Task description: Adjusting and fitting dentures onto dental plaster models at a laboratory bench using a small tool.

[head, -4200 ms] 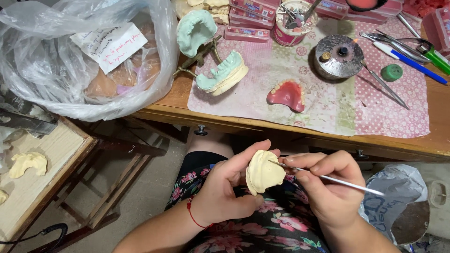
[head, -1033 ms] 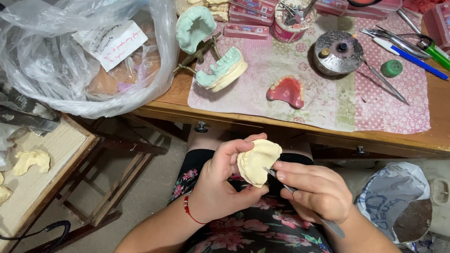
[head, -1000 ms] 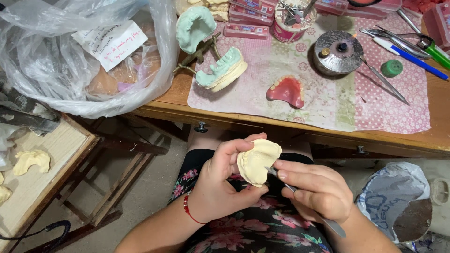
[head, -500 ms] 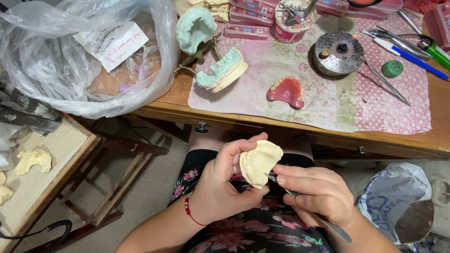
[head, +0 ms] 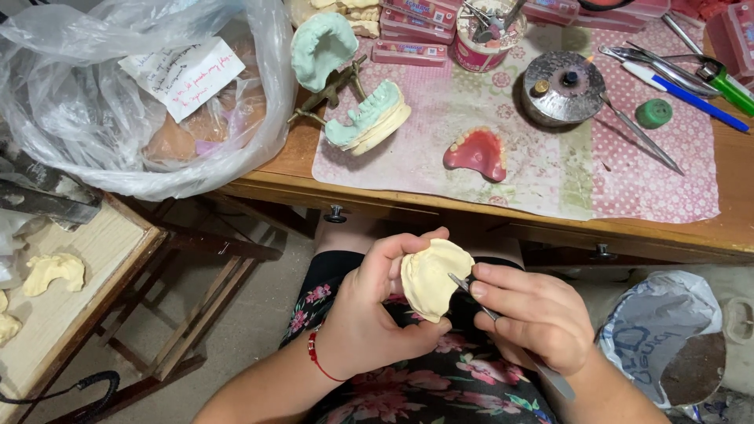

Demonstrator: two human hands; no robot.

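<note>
Compared with four seconds ago, the right hand (head: 534, 314) has turned the thin metal tool (head: 503, 326) so its handle now points down toward the lap, not out to the side; the tip now touches the inner face of the cream plaster cast (head: 432, 279); the cast has tilted a little more upright and sits slightly higher. The left hand (head: 377, 314) is closed around the cast, thumb below and fingers on its upper edge; the right hand is closed on the tool. The cast is pale yellow, rounded, matte, with a hollow middle; it is held above the lap, in front of the wooden table (head: 738, 228) edge.
</note>
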